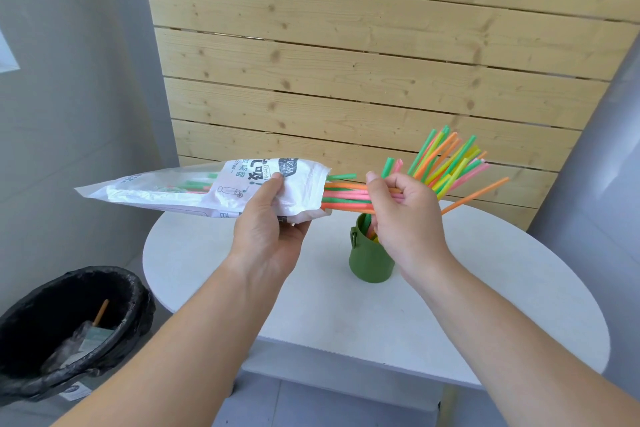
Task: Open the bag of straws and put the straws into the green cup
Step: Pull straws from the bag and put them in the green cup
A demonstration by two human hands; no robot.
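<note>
My left hand [268, 229] grips a white printed plastic bag [194, 191] near its open right end and holds it level above the table. Coloured straws [346, 196] in green, orange, pink and yellow stick out of that opening. My right hand [405, 215] is closed around the ends of these straws, just right of the bag. Below and behind my right hand stands the green cup [367, 256] on the white round table [311, 288]. Several straws [450, 163] fan out of the cup up and to the right; my right hand covers part of its rim.
A bin lined with a black bag [69, 322] stands on the floor left of the table, with scraps inside. A wall of pale wooden planks [346, 62] rises behind the table. Grey walls flank both sides.
</note>
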